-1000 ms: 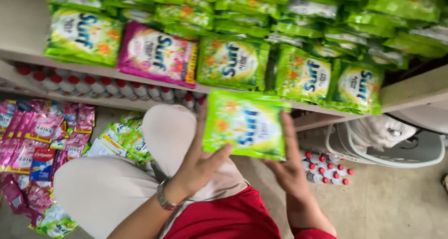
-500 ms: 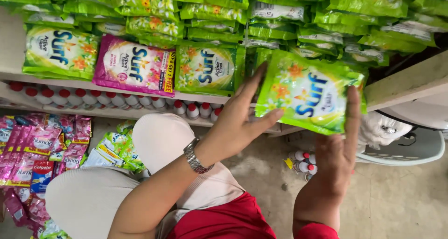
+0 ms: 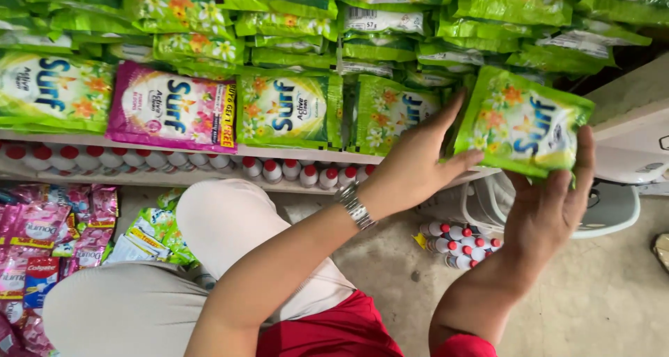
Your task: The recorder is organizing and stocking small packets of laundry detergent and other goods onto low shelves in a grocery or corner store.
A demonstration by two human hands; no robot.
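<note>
A green detergent packet (image 3: pixel 524 123) is being held up at the right end of the shelf (image 3: pixel 174 151) by the right hand (image 3: pixel 550 203), fingers pinching its lower edge, while its left side is being touched by the spread left hand (image 3: pixel 418 165). It is not yet being set in the row of packets (image 3: pixel 289 113), so the placing is judged as left.

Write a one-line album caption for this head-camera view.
Right hand holds a green pouch at the shelf; left hand touches it beside the row of pouches.
</note>
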